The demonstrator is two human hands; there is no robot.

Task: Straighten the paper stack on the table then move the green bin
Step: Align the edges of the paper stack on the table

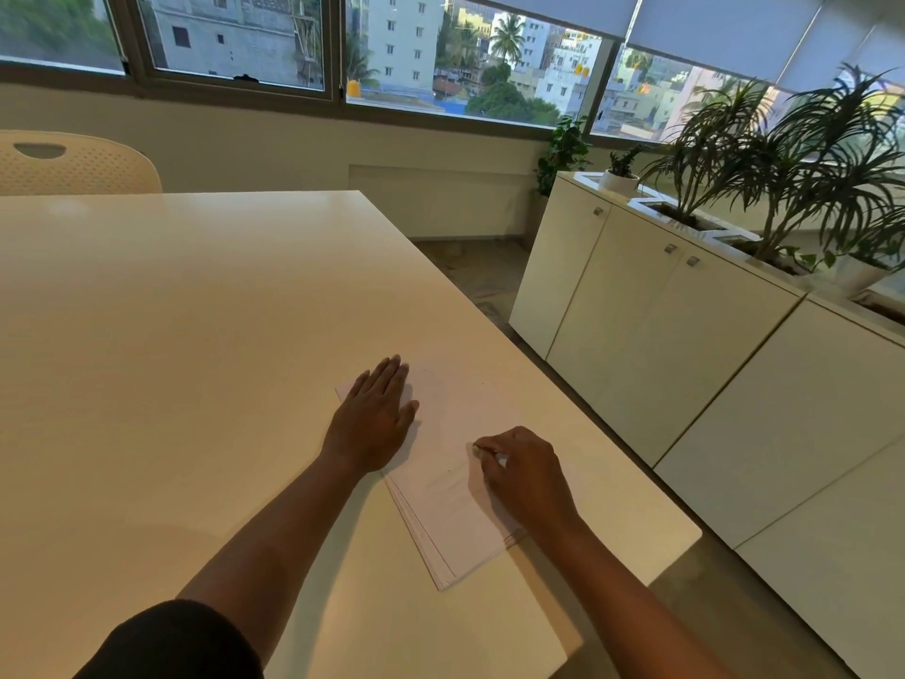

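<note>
A stack of white paper [448,507] lies on the cream table [171,335] near its right edge, its lower sheets slightly fanned out. My left hand [374,419] rests flat, palm down, on the stack's upper left part with fingers together. My right hand [521,470] sits on the stack's right side with fingers curled, fingertips pressing on the top sheet. I cannot tell whether it pinches a sheet. No green bin is in view.
A beige perforated chair [73,164] stands at the table's far left. White cabinets [685,360] with potted plants [783,154] on top run along the right, across a narrow floor gap. Windows line the far wall.
</note>
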